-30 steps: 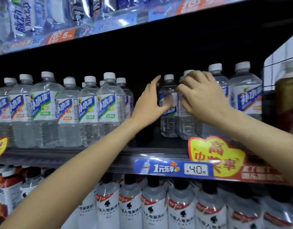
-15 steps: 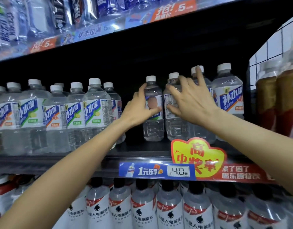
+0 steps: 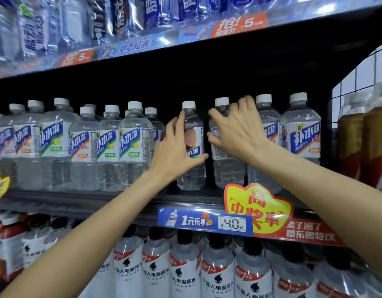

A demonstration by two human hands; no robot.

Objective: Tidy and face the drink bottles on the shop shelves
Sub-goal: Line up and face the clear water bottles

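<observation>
Hands hold two bottles side by side: left hand (image 3: 175, 153) grips one bottle (image 3: 191, 166), right hand (image 3: 237, 132) grips its neighbour (image 3: 227, 171), likely turning labels to the front

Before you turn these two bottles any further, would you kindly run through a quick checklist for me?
1. Left hand grips the left bottle: ok.
2. Right hand grips the right bottle: ok.
3. Both bottles upright on the shelf: ok.
4. Left bottle's label faces front: not ok, turned sideways.
5. Right bottle's label faces front: not ok, small print shows.
6. Caps screwed tight: cannot tell.
</observation>
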